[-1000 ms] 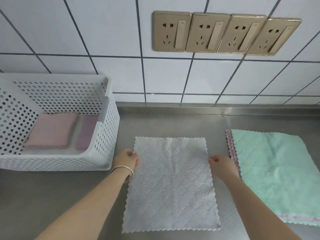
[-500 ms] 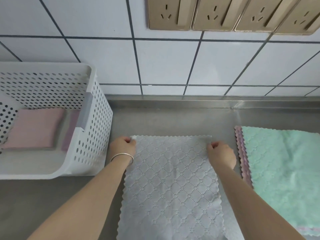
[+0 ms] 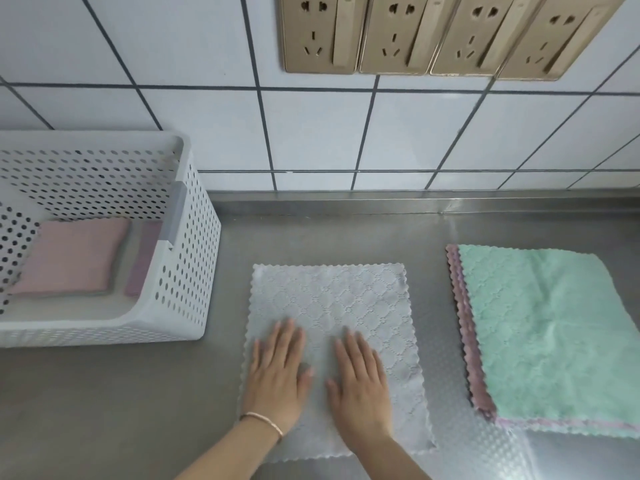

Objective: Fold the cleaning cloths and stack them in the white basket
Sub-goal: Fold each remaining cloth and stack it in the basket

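Note:
A pale grey quilted cloth (image 3: 349,303) lies spread flat on the steel counter in front of me. My left hand (image 3: 275,372) and my right hand (image 3: 360,382) rest side by side on its near half, palms down, fingers straight. The white perforated basket (image 3: 187,282) stands at the left, holding a folded pink cloth (image 3: 72,258) with a mauve one (image 3: 143,258) beside it. At the right lies a flat pile of cloths, a mint green cloth (image 3: 550,337) on top and a pink cloth edge (image 3: 465,337) showing under it.
The steel counter (image 3: 104,393) runs back to a raised lip at the white tiled wall (image 3: 346,133). A row of gold wall sockets (image 3: 433,32) sits above. Bare counter separates the grey cloth from the basket and from the pile.
Both hands let go of the cloth's far corners and moved back toward me. They now lie flat on its near half. The view tilted slightly.

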The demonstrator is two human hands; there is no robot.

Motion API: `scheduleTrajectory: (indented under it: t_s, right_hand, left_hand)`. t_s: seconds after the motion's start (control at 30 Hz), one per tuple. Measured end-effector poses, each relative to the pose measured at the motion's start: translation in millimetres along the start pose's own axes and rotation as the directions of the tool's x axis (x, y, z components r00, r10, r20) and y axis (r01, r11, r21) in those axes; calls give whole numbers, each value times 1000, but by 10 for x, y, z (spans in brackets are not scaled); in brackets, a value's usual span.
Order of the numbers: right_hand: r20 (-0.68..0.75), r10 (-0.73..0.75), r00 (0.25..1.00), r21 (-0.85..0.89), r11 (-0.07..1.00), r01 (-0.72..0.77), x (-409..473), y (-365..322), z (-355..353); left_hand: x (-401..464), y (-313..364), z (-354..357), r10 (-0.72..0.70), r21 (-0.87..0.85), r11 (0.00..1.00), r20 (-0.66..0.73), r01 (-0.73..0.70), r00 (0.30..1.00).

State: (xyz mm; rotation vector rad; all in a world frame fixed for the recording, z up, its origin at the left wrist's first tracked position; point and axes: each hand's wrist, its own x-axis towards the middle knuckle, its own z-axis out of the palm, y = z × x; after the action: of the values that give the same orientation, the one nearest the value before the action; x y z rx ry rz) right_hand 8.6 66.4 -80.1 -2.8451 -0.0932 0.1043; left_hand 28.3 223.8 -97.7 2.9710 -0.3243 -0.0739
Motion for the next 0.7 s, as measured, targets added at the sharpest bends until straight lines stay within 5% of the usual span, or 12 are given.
scheduleTrajectory:
  t_s: [0.37, 0.47, 0.6, 0.7]
  right_hand:
    - [38, 271, 962, -173, 950, -260, -828, 860, -265]
    - [-57, 128, 990, -201, 970, -137, -786, 850, -291]
    - [-88, -270, 959, -169, 953, 253, -855, 769, -222]
    - [-125, -352, 928, -189, 926, 326, -863, 744, -158]
  left_hand:
    - [-355, -508, -202, -137, 107, 987, 170, 120, 976]
    - [-431, -384, -276, -39, 59, 998, 127, 32, 991]
    - [-806, -167, -218, 296, -77, 953, 22, -294, 955]
    - [-959, -105, -187, 366, -126, 924, 28, -360, 930]
